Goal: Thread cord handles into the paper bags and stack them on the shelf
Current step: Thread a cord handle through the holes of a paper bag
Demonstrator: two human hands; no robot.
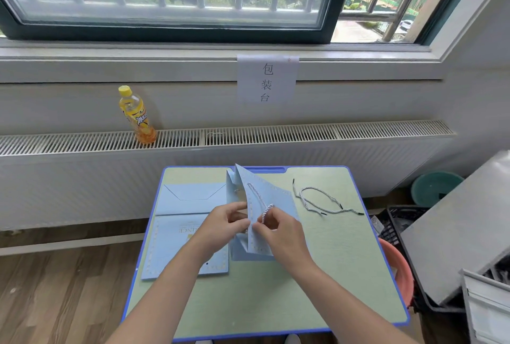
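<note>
- Holding a light blue paper bag (258, 200) half raised off the desk (317, 274), both hands meet at its upper panel near desk centre.
- Left hand (220, 225): thumb and forefinger curled, pinching the panel's near edge from the left side; other fingers loosely bent behind.
- Right hand (278, 229): fingers curled, pinching a twisted white-and-dark cord (266, 212) against the panel from the right. Cord loops up over the forefinger, then runs along the panel's outer face toward the far end.
- Bag panel stands tilted, peaked toward the window; dotted border shows along its edges. Bag's lower folds rest on the desk beneath the hands.
- Second blue bag (182, 205) lies flat on the desk's left half, folded bottom toward the window, printed lettering partly hidden by the left forearm.
- Loose cords (323, 200) with dark tips lie tangled on the desk's far right part, apart from the held bag.
- Desk: green top, blue rim.
- Yellow drink bottle (137, 116) upright on the radiator grille (303, 132), far left of the desk.
- Paper sign (267, 78) taped under the window sill.
- Pink basin (400, 269) on the floor at the desk's right edge; teal basin (433, 187) further back.
</note>
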